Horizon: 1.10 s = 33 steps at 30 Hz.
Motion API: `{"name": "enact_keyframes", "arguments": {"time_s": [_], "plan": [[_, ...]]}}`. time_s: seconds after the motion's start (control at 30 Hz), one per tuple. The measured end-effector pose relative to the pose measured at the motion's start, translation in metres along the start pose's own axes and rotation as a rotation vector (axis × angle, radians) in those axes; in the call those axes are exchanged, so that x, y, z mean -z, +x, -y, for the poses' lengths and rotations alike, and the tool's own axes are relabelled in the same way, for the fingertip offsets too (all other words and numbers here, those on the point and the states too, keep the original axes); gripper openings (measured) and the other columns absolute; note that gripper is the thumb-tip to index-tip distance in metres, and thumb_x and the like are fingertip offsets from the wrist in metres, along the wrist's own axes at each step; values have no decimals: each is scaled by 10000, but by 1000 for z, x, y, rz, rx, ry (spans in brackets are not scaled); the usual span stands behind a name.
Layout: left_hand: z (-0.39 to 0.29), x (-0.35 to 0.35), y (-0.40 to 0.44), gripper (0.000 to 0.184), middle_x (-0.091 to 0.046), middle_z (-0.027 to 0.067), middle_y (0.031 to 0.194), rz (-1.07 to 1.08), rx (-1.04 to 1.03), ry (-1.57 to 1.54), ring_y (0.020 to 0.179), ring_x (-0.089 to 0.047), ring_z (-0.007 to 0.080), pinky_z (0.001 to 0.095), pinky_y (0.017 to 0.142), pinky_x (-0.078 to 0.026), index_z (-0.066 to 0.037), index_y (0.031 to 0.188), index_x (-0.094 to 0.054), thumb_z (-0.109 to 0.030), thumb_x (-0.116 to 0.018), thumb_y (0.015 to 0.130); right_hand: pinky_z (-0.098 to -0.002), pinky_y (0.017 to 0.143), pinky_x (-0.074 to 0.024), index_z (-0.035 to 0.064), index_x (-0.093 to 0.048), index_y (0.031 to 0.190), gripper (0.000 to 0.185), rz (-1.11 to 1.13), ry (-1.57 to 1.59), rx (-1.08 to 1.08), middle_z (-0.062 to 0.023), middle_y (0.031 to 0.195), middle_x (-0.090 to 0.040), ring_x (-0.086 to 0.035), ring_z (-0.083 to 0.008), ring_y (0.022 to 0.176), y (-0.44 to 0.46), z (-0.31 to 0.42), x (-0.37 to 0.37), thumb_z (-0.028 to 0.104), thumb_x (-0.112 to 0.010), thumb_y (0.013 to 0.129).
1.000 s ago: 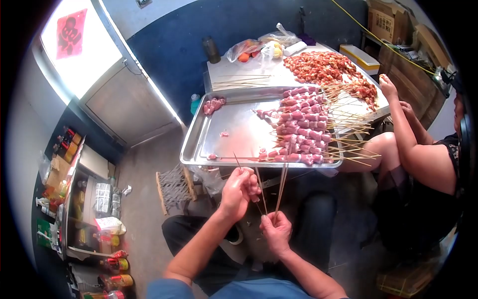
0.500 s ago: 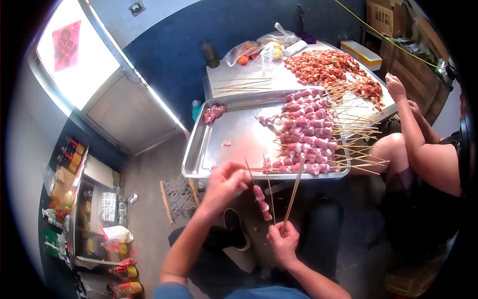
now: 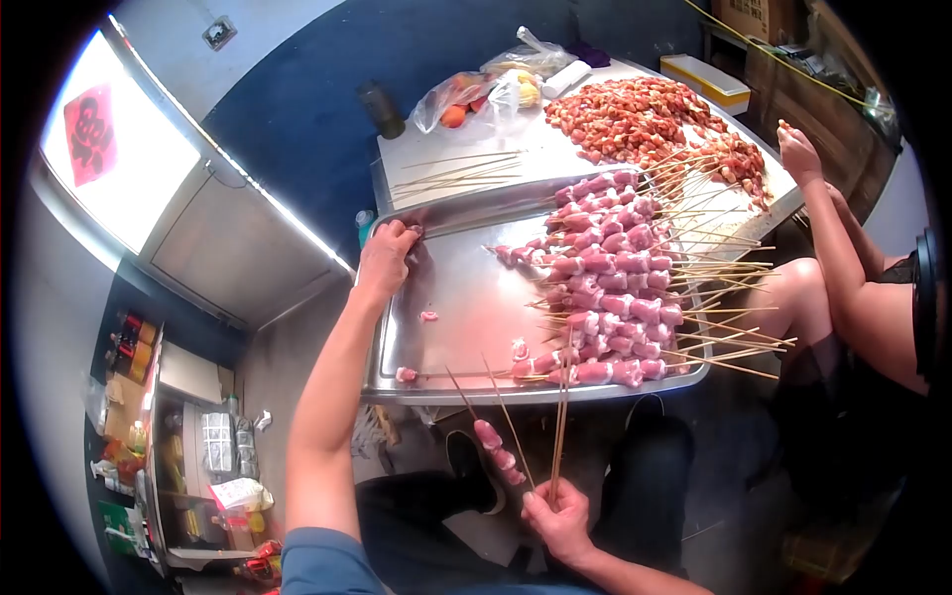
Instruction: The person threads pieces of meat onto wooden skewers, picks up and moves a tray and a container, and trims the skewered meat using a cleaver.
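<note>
My left hand (image 3: pixel 389 260) reaches into the far left corner of the metal tray (image 3: pixel 635 389), its fingers curled over where raw meat pieces lay; what they grip is hidden. In front of the tray, my right hand (image 3: pixel 557 518) is closed round several bamboo skewers (image 3: pixel 561 426). One of these is a meat skewer (image 3: pixel 498 454), threaded with pink pieces and tilted left. Rows of finished meat skewers (image 3: pixel 615 307) fill the tray's right half, sticks pointing right. Small meat scraps (image 3: pixel 428 316) lie on the tray's bare left part.
Behind the tray, a white table (image 3: pixel 416 164) holds loose skewers (image 3: pixel 461 174), a heap of reddish meat chunks (image 3: pixel 635 124) and plastic bags with fruit (image 3: pixel 456 111). Another person's arm (image 3: pixel 823 218) and knee are close on the right. A shelf with bottles (image 3: pixel 134 347) stands left.
My left hand has moved from beside the held skewers up to the meat pieces in the tray's far left corner. My right hand keeps its skewers, slightly lower. The view has shifted.
</note>
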<state>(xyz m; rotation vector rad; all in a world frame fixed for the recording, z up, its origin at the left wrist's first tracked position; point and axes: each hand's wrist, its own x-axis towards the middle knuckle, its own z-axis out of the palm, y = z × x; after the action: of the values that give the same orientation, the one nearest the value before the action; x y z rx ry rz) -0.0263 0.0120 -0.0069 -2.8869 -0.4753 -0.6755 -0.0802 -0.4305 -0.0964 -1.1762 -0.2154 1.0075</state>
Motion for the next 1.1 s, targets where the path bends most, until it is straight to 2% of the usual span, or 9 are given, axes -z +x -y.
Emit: {"name": "enact_keyframes", "arguments": {"time_s": [0.1, 0.17, 0.27, 0.53, 0.6, 0.73, 0.83, 1.03, 1.1], "plan": [[-2, 0, 2, 189, -603, 101, 975, 46, -48, 116, 925, -576, 297, 395, 762, -488, -62, 902, -644, 35, -588, 750, -202, 476, -407, 56, -550, 846, 132, -3, 46, -16, -37, 674, -614, -523, -76, 518, 0, 5, 0, 133, -654, 870], [-9, 6, -3, 82, -597, 118, 920, 118, -43, 60, 873, -590, 318, 411, 740, -487, -47, 836, -624, -46, -638, 756, -202, 473, -404, 58, -551, 847, 130, 3, 56, -24, -40, 675, -614, -520, -78, 515, -1, 4, 0, 135, -653, 871], [-30, 18, -19, 117, -588, 134, 869, 190, 63, -96, 821, -596, 335, 423, 712, -487, -35, 805, -609, -122, -673, 759, -202, 471, -402, 61, -552, 847, 129, 21, 67, -36, -44, 675, -612, -518, -82, 513, -3, 2, 1, 140, -651, 872], [-70, 31, -55, 113, -590, 117, 747, 76, 70, -194, 671, -635, 283, 391, 622, -498, -40, 863, -568, -112, -643, 819, -202, 468, -395, 64, -547, 841, 139, 18, 35, 2, -39, 664, -601, -506, -79, 509, -9, 7, 3, 149, -654, 866], [-85, 44, -57, 108, -612, 74, 735, 21, 445, -771, 637, -642, 186, 316, 558, -483, -42, 903, -604, -92, -662, 827, -201, 468, -388, 67, -540, 836, 139, -6, 59, 3, -36, 661, -597, -503, -72, 511, -8, 4, 5, 145, -650, 867], [-93, 72, -70, 313, -646, 35, 829, 75, 682, -1163, 716, -638, 138, 248, 539, -466, -21, 1046, -617, -113, -733, 769, -196, 469, -382, 66, -533, 838, 137, -10, 53, 50, -34, 662, -594, -502, -68, 515, -7, 0, 9, 141, -642, 874], [-108, 91, -84, 300, -656, 55, 863, 76, 847, -1350, 775, -623, 124, 232, 551, -459, -14, 1026, -624, -108, -741, 766, -191, 496, -400, 50, -536, 822, 154, -6, 88, 51, -18, 666, -594, -506, -56, 536, -8, 1, 9, 133, -648, 889], [-117, 95, -103, 202, -673, 98, 958, 43, 867, -1632, 814, -625, 139, 233, 650, -489, -9, 1017, -626, 32, -654, 821, -200, 499, -416, 69, -522, 850, 135, 8, 38, 79, -23, 665, -576, -513, -69, 534, -10, -1, 11, 141, -628, 891], [-120, 98, -107, 134, -667, 152, 985, 52, 880, -1643, 875, -662, 200, 287, 722, -551, 6, 948, -624, 27, -670, 824, -201, 496, -414, 69, -522, 850, 135, 1, 27, 95, -21, 663, -574, -507, -66, 530, -10, -3, 11, 142, -627, 892]]}}
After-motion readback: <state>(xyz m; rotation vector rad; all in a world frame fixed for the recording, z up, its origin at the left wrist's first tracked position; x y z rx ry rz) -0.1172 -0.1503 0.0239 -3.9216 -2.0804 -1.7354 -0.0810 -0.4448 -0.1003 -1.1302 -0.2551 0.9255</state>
